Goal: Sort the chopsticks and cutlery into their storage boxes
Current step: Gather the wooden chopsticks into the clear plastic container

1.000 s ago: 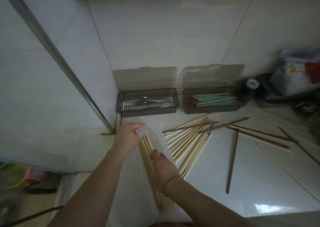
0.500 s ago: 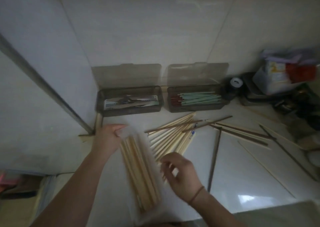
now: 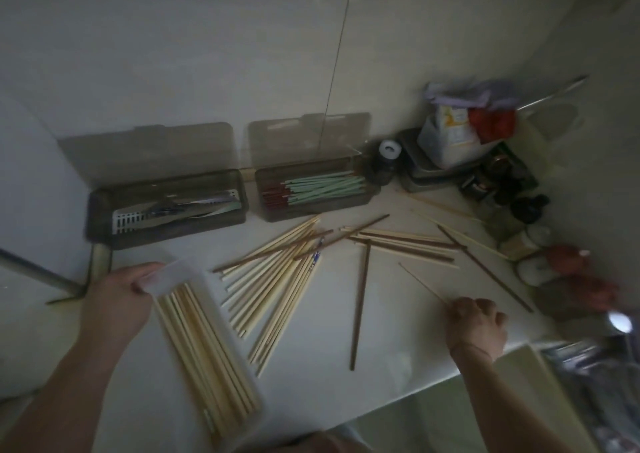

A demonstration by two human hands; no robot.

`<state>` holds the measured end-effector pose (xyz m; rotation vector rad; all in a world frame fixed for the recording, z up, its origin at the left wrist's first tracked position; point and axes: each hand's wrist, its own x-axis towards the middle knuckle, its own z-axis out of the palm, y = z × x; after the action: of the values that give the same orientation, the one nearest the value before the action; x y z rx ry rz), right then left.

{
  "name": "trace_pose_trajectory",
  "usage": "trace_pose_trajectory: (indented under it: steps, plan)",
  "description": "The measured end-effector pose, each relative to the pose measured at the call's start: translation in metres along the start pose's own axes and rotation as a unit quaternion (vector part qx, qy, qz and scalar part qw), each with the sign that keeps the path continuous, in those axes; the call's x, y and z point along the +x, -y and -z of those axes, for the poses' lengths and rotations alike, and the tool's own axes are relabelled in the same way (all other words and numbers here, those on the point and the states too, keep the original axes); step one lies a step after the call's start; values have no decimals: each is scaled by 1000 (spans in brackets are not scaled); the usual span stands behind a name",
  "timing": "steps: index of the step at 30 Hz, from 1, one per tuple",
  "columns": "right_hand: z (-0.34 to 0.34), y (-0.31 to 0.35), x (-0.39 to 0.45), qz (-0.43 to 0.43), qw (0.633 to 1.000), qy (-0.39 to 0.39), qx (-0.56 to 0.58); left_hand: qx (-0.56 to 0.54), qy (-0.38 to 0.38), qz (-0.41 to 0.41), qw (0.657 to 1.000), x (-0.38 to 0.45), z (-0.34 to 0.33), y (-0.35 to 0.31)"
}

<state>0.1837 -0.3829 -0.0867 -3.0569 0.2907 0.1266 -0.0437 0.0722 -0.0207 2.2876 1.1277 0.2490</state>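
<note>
I stand at a pale, glossy worktop set into a corner of large pale wall tiles; the light is dim. Two smoky lidded boxes sit open against the wall: the left box holds metal cutlery, the right box holds green-and-red chopsticks. My left hand grips the far end of a third, clear box filled with pale bamboo chopsticks. A loose fan of more pale chopsticks lies just beside it, too many and too blurred to count, with several dark brown chopsticks scattered to the right. My right hand has its grip curled round the near end of one thin pale stick. Jars and bags crowd the far right corner.
</note>
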Motion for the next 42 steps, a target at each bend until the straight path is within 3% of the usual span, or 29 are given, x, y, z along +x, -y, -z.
trace_pose_trajectory:
  steps: [3,5,7,11,13,16,20,25,29,32,34,37,39,42]
  plan:
    - [5,18,-13,4,1000,-15,9,-5,4,1,1000,1,1,-1]
    - [22,44,-25,34,991,-58,112,-33,3,0,999,0,3,-3]
    - [46,85,-49,82,956,-55,278,-69,11,10,997,-3,5,-8]
    - [82,171,-135,223,826,127,502,-97,51,4,994,-4,13,-8]
    - [79,199,-180,291,777,224,511,-100,56,-2,993,-2,17,-6]
    - [58,224,-228,380,754,307,438,-82,59,-10,995,1,20,-4]
    - [30,241,-244,501,763,345,218,-97,78,5,992,4,23,1]
    - [14,260,-258,528,765,368,29,-53,76,-3,996,6,16,7]
    - [20,253,-259,562,759,328,35,-26,64,-17,997,9,9,14]
    - [38,232,-242,584,750,221,219,-41,65,-19,997,10,8,14]
    - [37,218,-216,513,797,137,288,-60,67,-10,996,12,7,17]
    - [14,203,-173,360,893,163,214,-66,60,-8,996,10,6,16]
    - [-5,194,-156,330,913,196,137,-72,59,-16,996,8,8,13]
    - [-17,187,-150,349,913,176,114,-49,59,-27,997,8,8,11]
